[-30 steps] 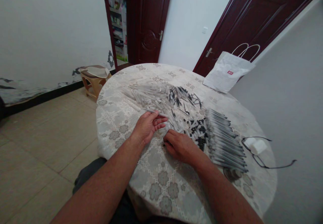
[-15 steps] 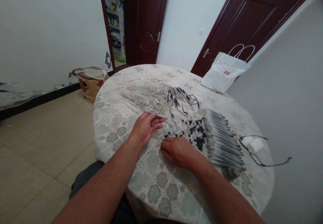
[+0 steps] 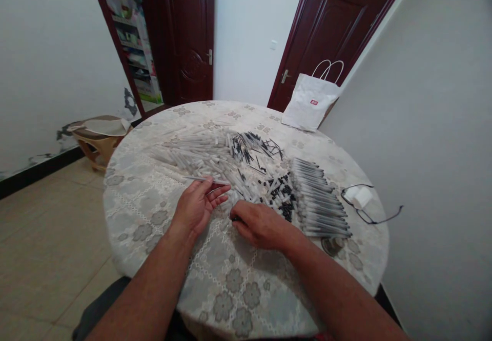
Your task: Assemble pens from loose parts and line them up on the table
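Note:
My left hand is palm up, pinching a slim whitish pen barrel between thumb and index finger; its other fingers are loosely curled. Just to the right, my right hand is closed, with a small black piece showing at its fingertips. Beyond both hands spread loose translucent pen barrels and thin black sticks like refills. White caps mixed with small black plugs lie past my right hand. A neat row of grey-tipped pens lies right of them.
A patterned cloth covers the round table. Eyeglasses and a white folded wad lie at the right, near a small round container. A white paper bag stands at the back. A stool is beside the table.
The view has swung right, so everything sits further left in it. My right hand has lifted slightly and now shows a small black piece at its fingertips. My left hand still holds the barrel.

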Available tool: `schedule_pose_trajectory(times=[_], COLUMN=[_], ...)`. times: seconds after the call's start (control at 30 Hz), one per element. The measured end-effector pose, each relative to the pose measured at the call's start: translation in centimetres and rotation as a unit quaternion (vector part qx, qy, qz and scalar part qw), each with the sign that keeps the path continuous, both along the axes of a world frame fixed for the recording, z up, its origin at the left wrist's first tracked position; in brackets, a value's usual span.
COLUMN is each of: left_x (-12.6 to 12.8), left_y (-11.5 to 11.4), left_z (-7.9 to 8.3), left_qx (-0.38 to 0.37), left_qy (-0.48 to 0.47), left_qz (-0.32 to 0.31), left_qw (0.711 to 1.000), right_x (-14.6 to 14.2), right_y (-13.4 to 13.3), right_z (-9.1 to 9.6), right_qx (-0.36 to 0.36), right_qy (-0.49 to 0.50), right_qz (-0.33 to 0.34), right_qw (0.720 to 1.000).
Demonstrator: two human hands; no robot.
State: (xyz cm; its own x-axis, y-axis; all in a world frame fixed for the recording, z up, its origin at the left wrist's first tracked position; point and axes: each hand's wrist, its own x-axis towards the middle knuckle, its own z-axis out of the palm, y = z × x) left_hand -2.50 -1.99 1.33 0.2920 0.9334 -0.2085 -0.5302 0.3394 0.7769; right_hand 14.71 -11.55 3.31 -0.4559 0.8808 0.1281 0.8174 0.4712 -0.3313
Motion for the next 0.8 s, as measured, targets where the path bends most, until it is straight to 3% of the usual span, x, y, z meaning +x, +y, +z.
schedule_pose_trajectory(times=[0.13, 0.27, 0.4, 0.8], left_x=[0.2, 0.5, 0.6, 0.8], left_y=[-0.3, -0.4, -0.5, -0.9], left_z=[0.2, 0.3, 0.1, 0.0], left_qx=[0.016, 0.026, 0.035, 0.042], left_qy=[0.004, 0.009, 0.009, 0.005], left_qz=[-0.022, -0.035, -0.040, -0.072], left_qw=[1.000, 0.999, 0.999, 0.997], right_x=[0.8, 0.8, 0.8, 0.7], right_y=[1.1, 2.3, 2.8, 3.0], right_z=[-1.3, -3.1, -4.0, -4.1], right_qx=[0.062, 0.079, 0.044, 0.023], right_qy=[0.171, 0.342, 0.435, 0.470], right_qz=[-0.097, -0.204, -0.248, -0.242], right_qw=[0.978, 0.914, 0.864, 0.848])
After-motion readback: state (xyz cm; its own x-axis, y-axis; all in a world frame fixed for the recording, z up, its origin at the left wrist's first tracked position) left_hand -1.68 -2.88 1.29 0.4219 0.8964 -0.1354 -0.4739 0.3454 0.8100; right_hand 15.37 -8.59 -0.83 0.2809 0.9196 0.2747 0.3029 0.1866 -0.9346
